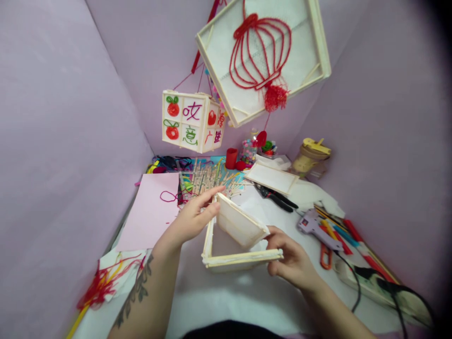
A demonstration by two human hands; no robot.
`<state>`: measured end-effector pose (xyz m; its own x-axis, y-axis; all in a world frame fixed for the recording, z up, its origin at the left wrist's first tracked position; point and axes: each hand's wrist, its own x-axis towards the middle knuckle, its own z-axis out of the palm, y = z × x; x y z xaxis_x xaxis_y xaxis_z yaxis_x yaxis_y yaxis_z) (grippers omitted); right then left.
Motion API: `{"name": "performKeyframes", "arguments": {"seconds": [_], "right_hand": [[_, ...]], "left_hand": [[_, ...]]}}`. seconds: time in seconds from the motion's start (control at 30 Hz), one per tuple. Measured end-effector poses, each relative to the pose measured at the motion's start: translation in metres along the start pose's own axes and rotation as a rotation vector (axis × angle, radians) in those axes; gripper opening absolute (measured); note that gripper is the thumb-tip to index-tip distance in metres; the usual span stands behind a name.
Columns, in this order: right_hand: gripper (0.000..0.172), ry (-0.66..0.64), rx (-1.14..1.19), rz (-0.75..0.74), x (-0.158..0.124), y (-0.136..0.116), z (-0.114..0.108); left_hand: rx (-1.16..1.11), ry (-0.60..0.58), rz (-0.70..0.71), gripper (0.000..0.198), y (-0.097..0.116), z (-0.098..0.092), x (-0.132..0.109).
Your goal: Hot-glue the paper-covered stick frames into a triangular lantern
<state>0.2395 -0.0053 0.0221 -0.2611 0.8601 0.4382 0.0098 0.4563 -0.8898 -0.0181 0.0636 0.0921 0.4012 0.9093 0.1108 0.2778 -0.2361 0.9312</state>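
Observation:
Between my hands is a lantern frame (243, 258) of pale wooden sticks with white translucent panels, held above the white tabletop. Two of its panels meet near the left corner, and a third panel (240, 221) slants across the back. My left hand (197, 212) grips the far left corner, thumb on the near side and fingers behind. My right hand (287, 259) holds the right side, where the slanted panel and the front panel end near its fingers. Part of the right fingers is hidden behind the frame.
A finished lantern (192, 120) and a panel with a red lantern design (263, 56) hang overhead. Loose wooden sticks (208, 176) lie at the back. Black-handled pliers (277, 197), a glue gun (319, 228) with a cord and a power strip (384, 287) are at right. Pink paper (148, 212) is left.

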Motion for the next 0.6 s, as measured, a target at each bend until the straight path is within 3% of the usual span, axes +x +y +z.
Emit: {"name": "performKeyframes", "arguments": {"seconds": [0.17,0.37,0.6], "right_hand": [[0.021,0.081,0.032,0.013,0.007,0.003,0.004],[0.031,0.172,0.112,0.075,0.006,0.012,0.008],[0.027,0.059,0.065,0.049,0.007,0.012,0.005]], "left_hand": [[-0.061,-0.037,0.04,0.049,0.0,0.003,0.0],[-0.054,0.013,0.016,0.046,0.002,0.006,-0.001],[-0.15,0.007,0.034,0.069,-0.002,0.0,-0.004]]}}
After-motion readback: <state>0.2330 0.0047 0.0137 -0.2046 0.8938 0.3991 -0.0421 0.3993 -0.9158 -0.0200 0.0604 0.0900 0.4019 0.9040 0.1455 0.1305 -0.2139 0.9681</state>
